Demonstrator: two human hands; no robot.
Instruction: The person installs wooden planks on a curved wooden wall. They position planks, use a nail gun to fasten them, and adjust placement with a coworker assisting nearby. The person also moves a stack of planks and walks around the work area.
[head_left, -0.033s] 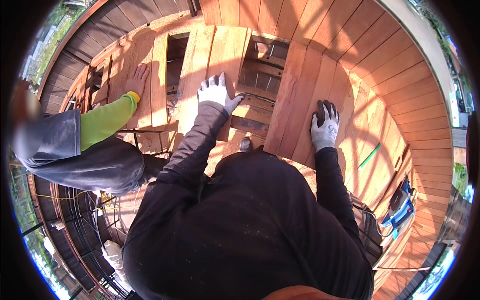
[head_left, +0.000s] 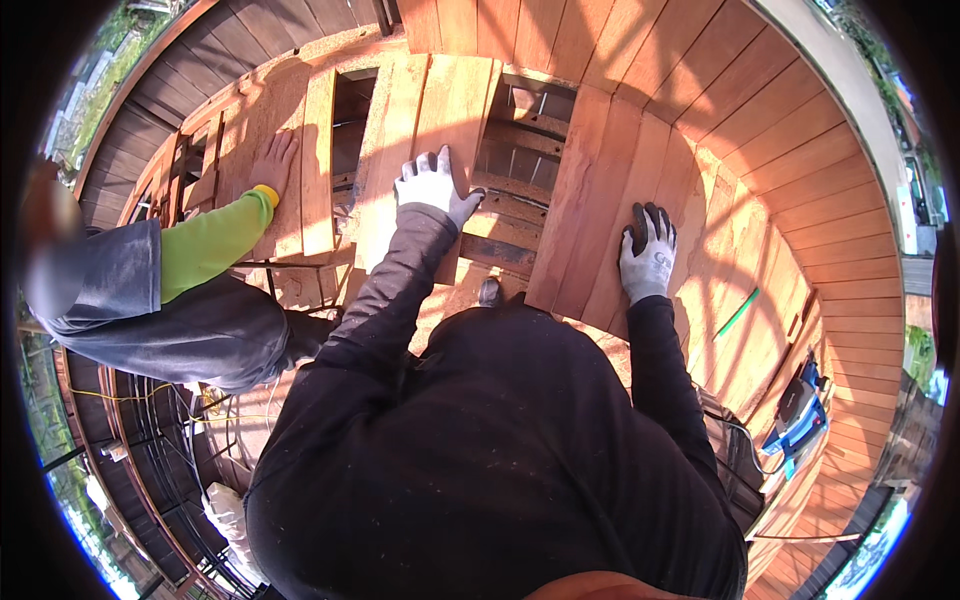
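Both of my hands wear white gloves with dark fingertips. My left hand [head_left: 436,188] lies with spread fingers on a pale reddish plank [head_left: 450,110], thumb at its right edge. My right hand [head_left: 648,255] rests open on a group of reddish boards [head_left: 590,210], fingers bent slightly over the surface. Between the two groups of planks is a gap showing dark slats [head_left: 510,170] beneath, with a shoe tip [head_left: 490,292] just below it.
A co-worker in a green sleeve [head_left: 210,245] is at my left, hand [head_left: 270,160] flat on boards. A curved wooden band [head_left: 790,150] arches around the work. A blue power tool [head_left: 795,425] lies at right near a green strip [head_left: 735,310]. Cables [head_left: 150,390] run at lower left.
My right hand and the boards under it have shifted very slightly to the left. My left hand and the co-worker look unchanged.
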